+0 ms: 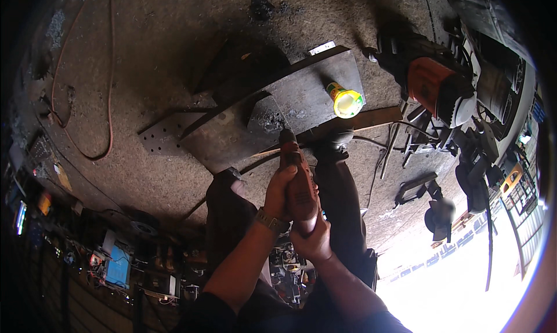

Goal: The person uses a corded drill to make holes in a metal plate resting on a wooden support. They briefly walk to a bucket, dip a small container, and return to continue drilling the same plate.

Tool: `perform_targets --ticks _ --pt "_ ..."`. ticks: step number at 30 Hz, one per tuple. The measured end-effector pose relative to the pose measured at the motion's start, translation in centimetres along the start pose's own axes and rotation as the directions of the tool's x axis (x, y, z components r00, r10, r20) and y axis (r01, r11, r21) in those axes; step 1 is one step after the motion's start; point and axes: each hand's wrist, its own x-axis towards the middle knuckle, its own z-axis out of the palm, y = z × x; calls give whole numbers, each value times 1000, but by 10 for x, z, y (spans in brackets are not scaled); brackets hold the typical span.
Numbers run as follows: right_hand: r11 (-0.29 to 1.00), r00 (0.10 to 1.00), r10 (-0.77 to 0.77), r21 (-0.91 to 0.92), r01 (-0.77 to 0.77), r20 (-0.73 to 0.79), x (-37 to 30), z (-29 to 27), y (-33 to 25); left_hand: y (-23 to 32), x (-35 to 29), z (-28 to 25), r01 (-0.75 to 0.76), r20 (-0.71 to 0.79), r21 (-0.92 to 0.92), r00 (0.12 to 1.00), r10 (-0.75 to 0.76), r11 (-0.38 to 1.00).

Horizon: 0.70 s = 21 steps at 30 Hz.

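Both my hands are wrapped around a red power drill (301,196) with a dark chuck. My left hand (281,191), below a wristwatch, grips the drill's body from its left side. My right hand (314,241) holds the rear handle. The drill points away from me, its tip at a small metal piece (262,113) lying on a large steel plate (313,92); whether the tip touches is too small to tell. Dark chips or grime lie around that spot. Toward the plate's right end stands a yellow and green can (346,102), brightly lit.
A perforated metal plate (165,137) sticks out at left, and a wooden board (374,118) lies under the right side. A red and black machine (432,80) stands at right. Cables (110,101) cross the concrete floor. A clamp-like tool (438,217) lies at lower right.
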Motion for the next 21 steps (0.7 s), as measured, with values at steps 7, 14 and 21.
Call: perform_targets --ticks 7,14,21 --pt "999 998 51 -6 -50 24 -2 0 0 2 -2 1 8 15 -3 1000 -8 1000" --pt "997 997 66 -29 -65 33 -3 -1 2 0 -3 3 14 -24 -23 1000 -15 1000" --pt "997 996 60 -49 -56 67 -2 -1 -1 6 -8 7 18 -41 7 999 -18 1000"
